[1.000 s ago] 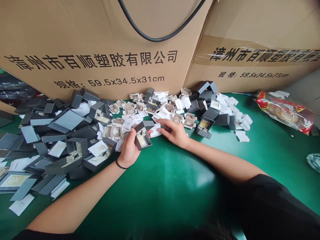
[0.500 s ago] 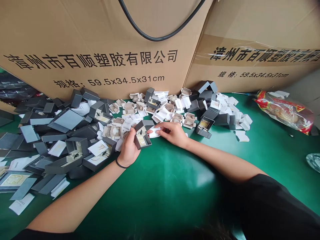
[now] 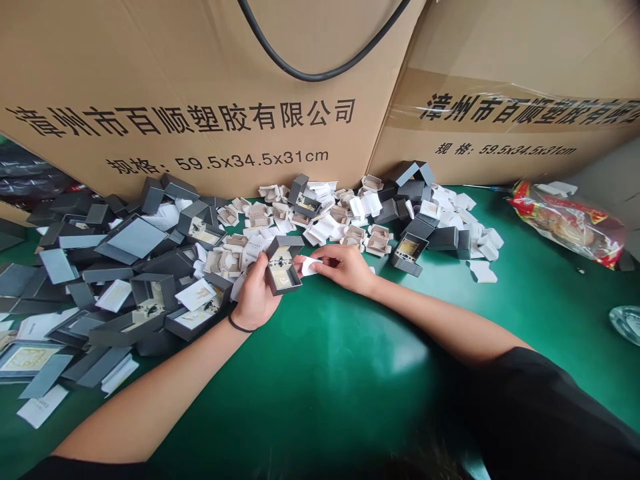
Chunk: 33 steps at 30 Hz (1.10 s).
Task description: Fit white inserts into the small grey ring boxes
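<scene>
My left hand [image 3: 257, 297] grips a small dark grey hinged box [image 3: 286, 283] from its left side. The box's lid is raised, and its cream inside faces me with a gold-coloured mark on it. Just to the right, my right hand [image 3: 345, 267] pinches a small white paper piece [image 3: 310, 266] between thumb and fingers. That piece is close beside the box; whether the two touch I cannot tell. Behind both hands lie folded white card inserts [image 3: 233, 262] in a loose pile.
Dark grey boxes [image 3: 133, 240] are heaped on the left of the green table [image 3: 320, 400], with more boxes [image 3: 443, 239] at the back right. Large cardboard cartons [image 3: 215, 80] stand behind. A clear food bag [image 3: 570, 223] and a glass dish [image 3: 625, 323] lie on the right.
The box in my left hand has tipped so that more of its inside faces me. My right hand has turned the white paper slightly, and less of it shows.
</scene>
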{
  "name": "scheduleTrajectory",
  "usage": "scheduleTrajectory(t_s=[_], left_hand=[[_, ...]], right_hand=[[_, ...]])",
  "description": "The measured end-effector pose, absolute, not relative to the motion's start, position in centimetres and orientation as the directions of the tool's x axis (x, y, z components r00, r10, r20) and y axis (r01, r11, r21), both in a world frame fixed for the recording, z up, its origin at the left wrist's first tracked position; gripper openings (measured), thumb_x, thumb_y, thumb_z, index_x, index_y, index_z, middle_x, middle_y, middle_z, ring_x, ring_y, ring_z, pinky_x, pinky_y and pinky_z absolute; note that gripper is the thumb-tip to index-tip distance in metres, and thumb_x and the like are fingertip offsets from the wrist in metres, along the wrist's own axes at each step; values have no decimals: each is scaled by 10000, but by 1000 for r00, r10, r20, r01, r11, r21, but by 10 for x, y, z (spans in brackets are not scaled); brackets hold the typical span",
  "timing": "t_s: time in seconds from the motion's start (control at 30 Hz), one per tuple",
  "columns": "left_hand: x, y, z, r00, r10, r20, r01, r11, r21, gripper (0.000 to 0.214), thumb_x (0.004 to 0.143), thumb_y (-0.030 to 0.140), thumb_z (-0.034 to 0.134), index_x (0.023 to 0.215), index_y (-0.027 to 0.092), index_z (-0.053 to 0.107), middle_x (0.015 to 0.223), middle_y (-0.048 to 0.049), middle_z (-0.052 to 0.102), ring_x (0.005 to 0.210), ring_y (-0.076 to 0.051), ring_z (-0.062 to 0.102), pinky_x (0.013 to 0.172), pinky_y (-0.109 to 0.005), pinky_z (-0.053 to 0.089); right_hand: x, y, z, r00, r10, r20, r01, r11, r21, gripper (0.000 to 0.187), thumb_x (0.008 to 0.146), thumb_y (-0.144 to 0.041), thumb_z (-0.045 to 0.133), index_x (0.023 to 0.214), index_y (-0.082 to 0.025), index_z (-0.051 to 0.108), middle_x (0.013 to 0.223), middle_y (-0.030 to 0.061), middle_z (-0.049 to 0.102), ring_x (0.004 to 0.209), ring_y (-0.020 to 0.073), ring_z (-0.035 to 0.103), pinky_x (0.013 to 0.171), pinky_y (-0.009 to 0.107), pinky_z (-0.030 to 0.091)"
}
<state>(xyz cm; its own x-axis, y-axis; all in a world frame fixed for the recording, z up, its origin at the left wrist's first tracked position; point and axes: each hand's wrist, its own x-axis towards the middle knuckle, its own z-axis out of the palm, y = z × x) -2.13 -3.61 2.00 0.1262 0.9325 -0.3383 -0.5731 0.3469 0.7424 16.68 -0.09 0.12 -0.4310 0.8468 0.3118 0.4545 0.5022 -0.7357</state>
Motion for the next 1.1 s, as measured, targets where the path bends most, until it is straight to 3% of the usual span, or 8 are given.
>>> scheduleTrajectory(t_s=[0.23,0.37,0.5,0.63,0.9,1.1], left_hand=[[-22,-34,20,131,943,-305,-584,322,745,429,932,438,351,1099,149,621,965,-105,709,1092,-254,600,972,-437,447],[-24,-30,17,165,936,-312,-598,346,723,421,932,443,356,1113,168,618,1061,-93,685,1130,-246,572,972,-411,448],[-19,-33,15,248,914,-321,-617,405,675,373,924,430,389,1092,193,624,1092,-69,670,1162,-252,543,975,-417,447],[-14,-38,17,357,894,-270,-607,442,661,353,917,391,430,1170,200,586,1152,-69,639,1182,-238,521,997,-400,431],[-17,-36,16,336,922,-194,-612,370,699,304,911,319,464,1168,209,584,1218,-68,600,1138,-209,544,948,-345,460],[-17,-34,16,309,915,-261,-631,403,663,330,910,350,448,1141,173,604,1175,-89,630,1144,-239,548,978,-409,447]], right_hand=[[169,3,-1,-303,906,295,493,414,-765,248,820,-387,611,850,-154,691,557,-24,551,503,82,461,521,199,358],[169,1,10,-244,892,380,432,451,-781,305,832,-435,585,864,-147,679,575,-9,554,514,94,473,523,213,389],[157,-10,23,-293,833,469,438,553,-709,316,872,-443,531,920,-166,674,645,13,597,558,106,508,569,228,421],[148,-15,20,-368,814,450,498,581,-643,279,883,-402,532,953,-174,676,724,24,654,600,103,561,588,214,426],[154,-13,14,-433,787,440,668,607,-430,299,900,-413,507,1080,-232,662,856,19,718,664,126,632,601,226,411],[157,-16,13,-420,763,492,622,637,-456,313,941,-377,427,1077,-194,642,795,35,696,685,123,629,622,228,426]])
